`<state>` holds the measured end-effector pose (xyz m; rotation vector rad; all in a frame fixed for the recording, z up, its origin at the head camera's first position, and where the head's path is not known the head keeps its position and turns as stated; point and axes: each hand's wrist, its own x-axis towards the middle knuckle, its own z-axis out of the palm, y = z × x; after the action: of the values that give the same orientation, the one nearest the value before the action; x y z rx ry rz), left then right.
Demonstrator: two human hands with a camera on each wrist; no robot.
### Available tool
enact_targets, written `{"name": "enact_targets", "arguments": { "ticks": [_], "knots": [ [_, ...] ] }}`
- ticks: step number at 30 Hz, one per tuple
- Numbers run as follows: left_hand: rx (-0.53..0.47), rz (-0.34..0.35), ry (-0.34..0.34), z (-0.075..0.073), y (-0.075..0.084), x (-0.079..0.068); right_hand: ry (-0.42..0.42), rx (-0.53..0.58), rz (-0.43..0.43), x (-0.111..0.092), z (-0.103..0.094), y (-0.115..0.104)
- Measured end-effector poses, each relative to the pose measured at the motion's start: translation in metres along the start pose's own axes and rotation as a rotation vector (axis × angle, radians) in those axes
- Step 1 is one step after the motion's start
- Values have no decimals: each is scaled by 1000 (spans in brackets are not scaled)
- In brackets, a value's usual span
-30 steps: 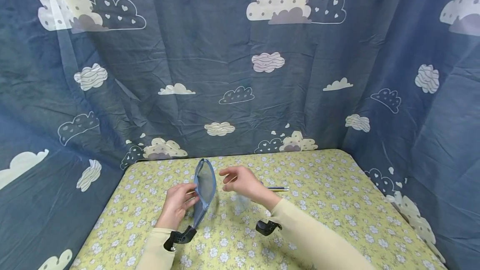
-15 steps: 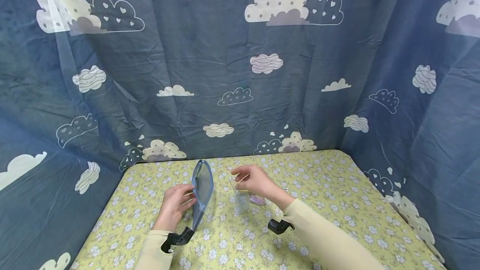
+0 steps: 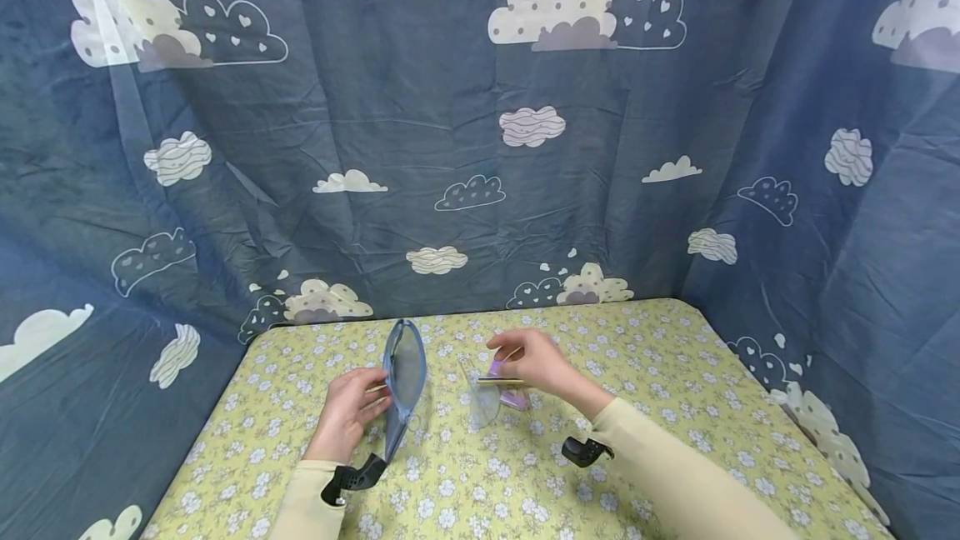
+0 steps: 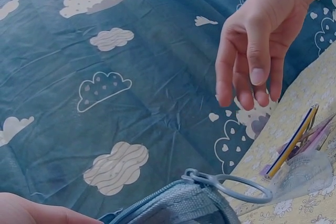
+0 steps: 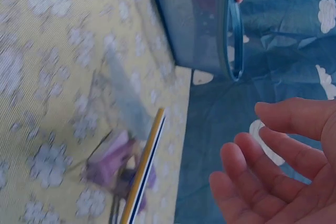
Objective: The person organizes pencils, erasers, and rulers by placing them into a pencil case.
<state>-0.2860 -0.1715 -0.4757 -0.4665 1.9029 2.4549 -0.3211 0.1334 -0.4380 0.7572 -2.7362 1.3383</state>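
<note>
Gripping blue pouch (image 3: 408, 369) in left hand (image 3: 349, 407), probably to hold it gaping; holding right hand (image 3: 536, 363) relaxed, grasping nothing, right of pouch. Having pencils (image 5: 143, 166), purple item (image 5: 107, 158), clear plastic piece (image 4: 307, 174) right of pouch, perhaps for easy reach.

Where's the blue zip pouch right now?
In the head view, the blue zip pouch is a little left of centre, held open by the left hand, with the clear plastic piece to its right.

The pouch (image 3: 407, 375) is blue; the cloth (image 3: 637, 357) — yellow, floral.
</note>
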Motion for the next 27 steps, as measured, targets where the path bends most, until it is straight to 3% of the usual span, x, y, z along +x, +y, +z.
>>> {"name": "enact_targets", "arguments": {
  "ticks": [27],
  "knots": [
    [0, -3, -22, 2, -1, -2, -7, -32, 59, -19, -28, 62]
  ]
}}
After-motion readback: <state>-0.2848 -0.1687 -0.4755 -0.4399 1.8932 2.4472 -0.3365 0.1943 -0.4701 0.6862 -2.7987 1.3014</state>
